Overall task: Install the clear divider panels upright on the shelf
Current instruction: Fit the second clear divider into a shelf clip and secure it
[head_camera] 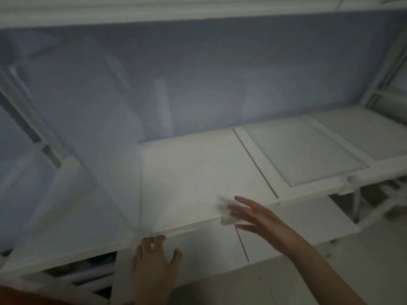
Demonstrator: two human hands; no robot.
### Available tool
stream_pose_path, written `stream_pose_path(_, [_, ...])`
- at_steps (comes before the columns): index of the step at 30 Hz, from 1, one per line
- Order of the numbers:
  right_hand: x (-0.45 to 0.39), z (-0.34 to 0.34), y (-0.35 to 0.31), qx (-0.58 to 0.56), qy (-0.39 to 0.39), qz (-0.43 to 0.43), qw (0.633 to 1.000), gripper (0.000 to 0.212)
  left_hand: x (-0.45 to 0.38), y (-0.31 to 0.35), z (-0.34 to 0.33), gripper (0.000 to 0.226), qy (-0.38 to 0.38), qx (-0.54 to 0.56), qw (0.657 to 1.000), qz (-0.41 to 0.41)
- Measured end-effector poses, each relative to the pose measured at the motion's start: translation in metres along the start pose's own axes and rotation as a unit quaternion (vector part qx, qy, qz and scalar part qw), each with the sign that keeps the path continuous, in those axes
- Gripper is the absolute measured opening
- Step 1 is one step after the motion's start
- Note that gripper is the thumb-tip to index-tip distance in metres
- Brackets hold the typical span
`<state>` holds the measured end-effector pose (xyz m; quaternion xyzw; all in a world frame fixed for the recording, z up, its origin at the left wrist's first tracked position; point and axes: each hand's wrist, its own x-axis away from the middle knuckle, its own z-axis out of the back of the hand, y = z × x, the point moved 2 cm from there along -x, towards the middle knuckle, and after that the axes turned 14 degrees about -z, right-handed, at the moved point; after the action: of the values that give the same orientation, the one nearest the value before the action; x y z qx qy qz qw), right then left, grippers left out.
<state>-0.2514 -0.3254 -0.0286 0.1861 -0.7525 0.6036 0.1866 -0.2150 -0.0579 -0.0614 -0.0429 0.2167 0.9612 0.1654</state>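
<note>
Reaching over the white flat shelf, the right hand has fingers spread, and a small pale blurred piece sits at its fingertips; whether they pinch it I cannot tell. The left hand rests open-fingered on the shelf's front edge. A faint clear divider panel seems upright toward the shelf's back. Seating the next panel squarely likely follows.

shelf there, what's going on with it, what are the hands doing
A person is working at a white shelf in dim, blurred light. The left hand rests at the shelf's front edge, fingers spread. The right hand reaches over the edge, open, beside a small pale piece too blurred to identify. A clear panel seems to slant across the left side, not upright.
</note>
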Motion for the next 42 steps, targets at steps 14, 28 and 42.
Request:
stream_pose_path(14, [0.076,0.172,-0.029,0.254,0.332,0.093,0.904,0.095,-0.138,0.196,-0.073,0.091,-0.157,0.054,0.949,-0.269])
stream_pose_path(28, [0.021,0.294,-0.086,0.298,0.375,0.003,0.878,0.140,-0.274,0.268,-0.140,0.097,-0.201,0.084,0.943,-0.251])
stream_pose_path(42, [-0.052,0.367,-0.120,0.465,0.359,-0.151,0.795,0.152,-0.359,0.289,-0.173,0.095,-0.184,0.072,0.964,-0.177])
